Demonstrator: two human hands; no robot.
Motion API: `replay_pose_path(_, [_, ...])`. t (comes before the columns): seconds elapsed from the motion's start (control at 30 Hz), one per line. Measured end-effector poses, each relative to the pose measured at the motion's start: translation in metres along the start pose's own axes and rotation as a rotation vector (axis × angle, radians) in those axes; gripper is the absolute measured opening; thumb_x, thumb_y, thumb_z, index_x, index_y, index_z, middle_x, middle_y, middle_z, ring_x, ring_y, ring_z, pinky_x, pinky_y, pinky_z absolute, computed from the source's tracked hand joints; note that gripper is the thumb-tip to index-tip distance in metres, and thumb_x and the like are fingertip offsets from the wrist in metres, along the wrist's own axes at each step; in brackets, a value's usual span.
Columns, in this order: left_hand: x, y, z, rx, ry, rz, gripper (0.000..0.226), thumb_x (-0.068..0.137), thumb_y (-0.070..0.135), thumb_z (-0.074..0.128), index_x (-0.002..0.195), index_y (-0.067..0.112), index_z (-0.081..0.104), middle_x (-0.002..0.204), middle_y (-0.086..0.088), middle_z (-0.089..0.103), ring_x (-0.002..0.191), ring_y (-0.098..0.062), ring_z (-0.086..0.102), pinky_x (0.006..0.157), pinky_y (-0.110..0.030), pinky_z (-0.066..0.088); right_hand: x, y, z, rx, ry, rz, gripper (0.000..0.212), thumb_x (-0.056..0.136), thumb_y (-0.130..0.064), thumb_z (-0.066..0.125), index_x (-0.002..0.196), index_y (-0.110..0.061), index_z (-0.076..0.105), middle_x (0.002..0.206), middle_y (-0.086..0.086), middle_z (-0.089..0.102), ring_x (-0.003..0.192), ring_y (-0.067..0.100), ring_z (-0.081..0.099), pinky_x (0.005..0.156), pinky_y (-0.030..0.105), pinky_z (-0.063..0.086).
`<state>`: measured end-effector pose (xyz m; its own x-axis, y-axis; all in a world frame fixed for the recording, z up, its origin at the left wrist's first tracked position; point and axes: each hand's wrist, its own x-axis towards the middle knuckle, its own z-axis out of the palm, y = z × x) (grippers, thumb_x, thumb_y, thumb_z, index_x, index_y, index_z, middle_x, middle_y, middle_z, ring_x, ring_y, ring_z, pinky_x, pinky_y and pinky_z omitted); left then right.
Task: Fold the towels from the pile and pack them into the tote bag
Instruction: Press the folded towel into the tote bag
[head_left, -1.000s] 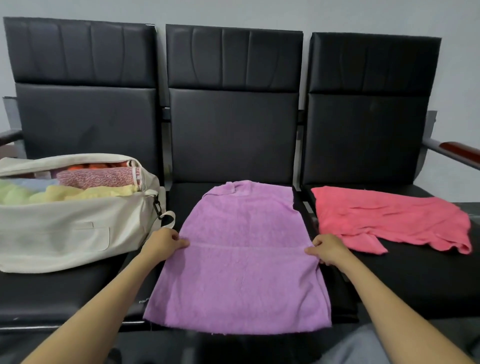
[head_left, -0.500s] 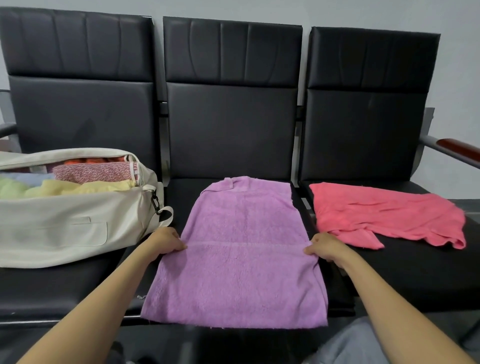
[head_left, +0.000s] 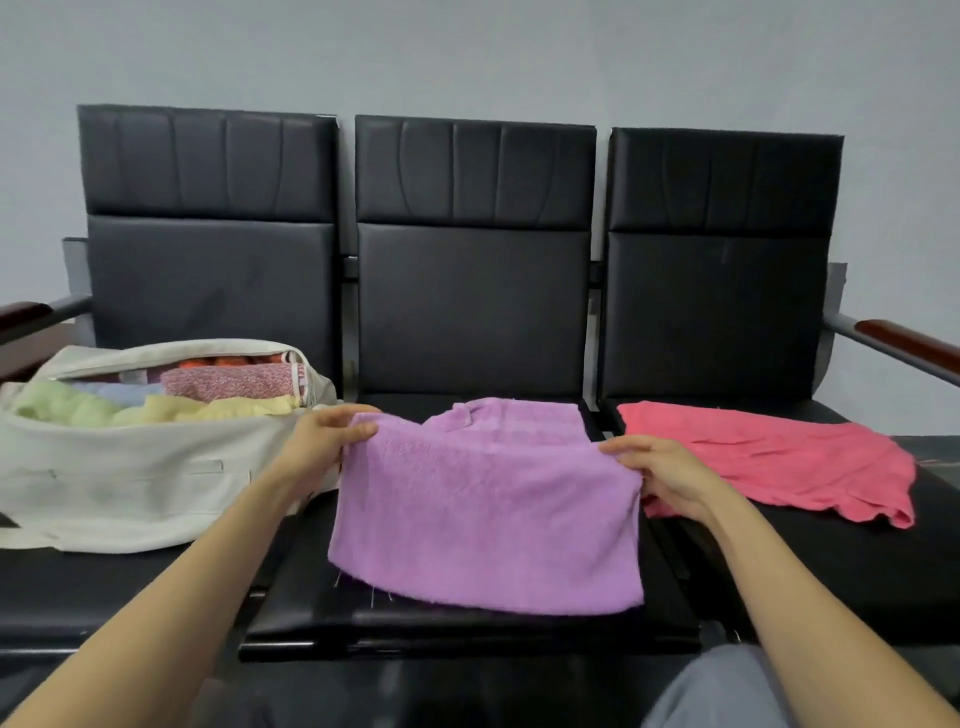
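Black padded seats (head_left: 472, 312) in a row against a grey wall serve as the surface. On the middle one lies the lilac terry towel (head_left: 488, 509), raised in a ridge across its middle. There the left hand (head_left: 317, 441) and right hand (head_left: 660, 473) each pinch a side edge. Both grips hold cloth, though how many layers is hard to tell. To fold well, carry both sides over level so the hems meet, then smooth. The cream canvas tote bag (head_left: 130, 478), well filled with folded towels, sits just left of the left grip. A coral-pink towel (head_left: 769, 457) lies to the right.
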<state>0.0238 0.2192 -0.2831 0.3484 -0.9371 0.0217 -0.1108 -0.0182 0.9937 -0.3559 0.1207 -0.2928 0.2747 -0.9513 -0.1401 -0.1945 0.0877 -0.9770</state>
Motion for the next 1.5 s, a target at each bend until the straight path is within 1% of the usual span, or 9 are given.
replay_pose_path(0.2, [0.000,0.119,-0.019,-0.103,0.124,0.289,0.032,0.084,-0.004,0.065,0.112,0.009,0.066,0.089,0.000,0.067,0.072,-0.005,0.061,0.058,-0.013,0.051,-0.014,-0.124,-0.009,0.126,0.136,-0.393,0.039,0.091,0.011,0.045,0.113,-0.015,0.064,0.102,0.002,0.066,0.085,0.010,0.060,0.073,0.020,0.049])
replay_pose_path(0.47, [-0.021,0.206,-0.037,-0.152,0.176,0.488,0.024,0.082,0.003,0.071,0.103,0.014,0.071,0.096,0.000,0.068,0.087,-0.009,0.062,0.078,-0.021,0.050,-0.051,-0.215,-0.009,0.089,0.252,-0.653,0.035,0.094,-0.001,0.049,0.121,-0.018,0.063,0.113,-0.007,0.060,0.106,0.009,0.057,0.087,0.025,0.050])
replay_pose_path(0.73, [-0.021,0.216,-0.042,-0.116,0.215,0.459,0.031,0.083,0.006,0.071,0.114,0.009,0.068,0.101,-0.001,0.067,0.089,-0.012,0.062,0.076,-0.023,0.051,-0.045,-0.225,-0.007,0.098,0.218,-0.574,0.035,0.093,0.001,0.049,0.121,-0.015,0.064,0.118,0.002,0.060,0.108,0.016,0.057,0.090,0.029,0.050])
replay_pose_path(0.9, [-0.014,0.212,-0.042,-0.204,0.045,0.337,0.039,0.087,0.020,0.069,0.123,0.007,0.062,0.109,-0.006,0.068,0.088,-0.014,0.065,0.072,-0.028,0.052,-0.035,-0.224,-0.007,0.217,0.109,-0.396,0.034,0.098,-0.020,0.053,0.131,-0.017,0.057,0.123,0.001,0.059,0.111,0.017,0.056,0.095,0.039,0.047])
replay_pose_path(1.03, [-0.007,0.210,-0.042,-0.217,0.080,0.343,0.043,0.087,0.002,0.064,0.130,0.007,0.058,0.113,-0.006,0.064,0.093,-0.015,0.063,0.086,-0.032,0.053,-0.029,-0.227,-0.010,0.319,0.134,-0.372,0.037,0.093,0.001,0.054,0.128,-0.009,0.057,0.116,0.008,0.063,0.105,0.019,0.062,0.089,0.036,0.050])
replay_pose_path(1.17, [-0.007,0.208,-0.042,-0.124,0.137,0.381,0.040,0.078,-0.007,0.070,0.114,0.012,0.067,0.108,-0.009,0.064,0.096,-0.019,0.062,0.095,-0.030,0.050,-0.026,-0.227,-0.010,0.298,0.140,-0.437,0.043,0.083,0.014,0.059,0.120,-0.006,0.062,0.115,0.010,0.062,0.105,0.020,0.062,0.077,0.025,0.055])
replay_pose_path(1.3, [-0.004,0.194,-0.043,0.143,0.367,0.435,0.015,0.076,0.007,0.077,0.079,0.021,0.073,0.093,-0.008,0.070,0.091,-0.015,0.061,0.092,-0.027,0.049,-0.022,-0.219,-0.008,0.105,0.230,-0.471,0.028,0.084,0.016,0.055,0.088,-0.009,0.067,0.098,0.008,0.064,0.095,0.019,0.062,0.076,0.024,0.055])
replay_pose_path(1.4, [-0.003,0.188,-0.037,0.250,0.422,0.440,0.011,0.078,0.016,0.078,0.087,0.019,0.074,0.090,-0.004,0.068,0.090,-0.013,0.060,0.087,-0.023,0.046,-0.014,-0.208,-0.009,-0.074,0.313,-0.458,0.028,0.087,0.010,0.054,0.076,-0.012,0.067,0.090,0.007,0.065,0.093,0.023,0.062,0.084,0.037,0.056])
replay_pose_path(1.5, [0.001,0.184,-0.035,0.169,0.410,0.374,0.014,0.077,0.017,0.078,0.090,0.019,0.073,0.094,-0.002,0.069,0.097,-0.016,0.063,0.094,-0.027,0.048,-0.009,-0.206,-0.008,-0.161,0.345,-0.421,0.025,0.090,0.004,0.054,0.079,-0.014,0.068,0.097,0.010,0.067,0.094,0.024,0.063,0.084,0.038,0.054])
